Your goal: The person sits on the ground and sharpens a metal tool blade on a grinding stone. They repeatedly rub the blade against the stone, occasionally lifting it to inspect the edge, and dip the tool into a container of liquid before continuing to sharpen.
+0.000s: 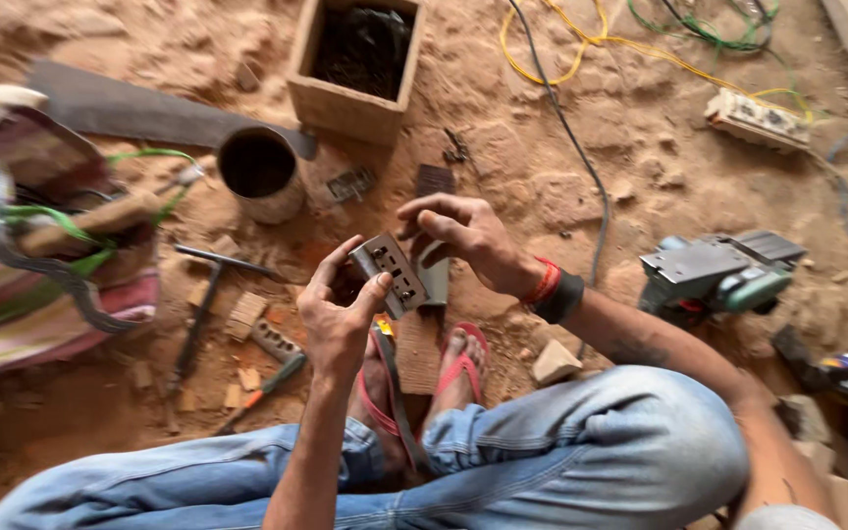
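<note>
Switch plate (390,273) mid-frame, grasped in my left grip (338,316); right grip (463,234) pinching its top edge; wiring not started.

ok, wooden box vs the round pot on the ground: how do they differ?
The wooden box is square with flat walls; the round pot is a cylinder. The box is larger and lies farther from the hands. The box holds dark material; the pot's inside just looks dark. Both are open-topped on the dirt.
</note>
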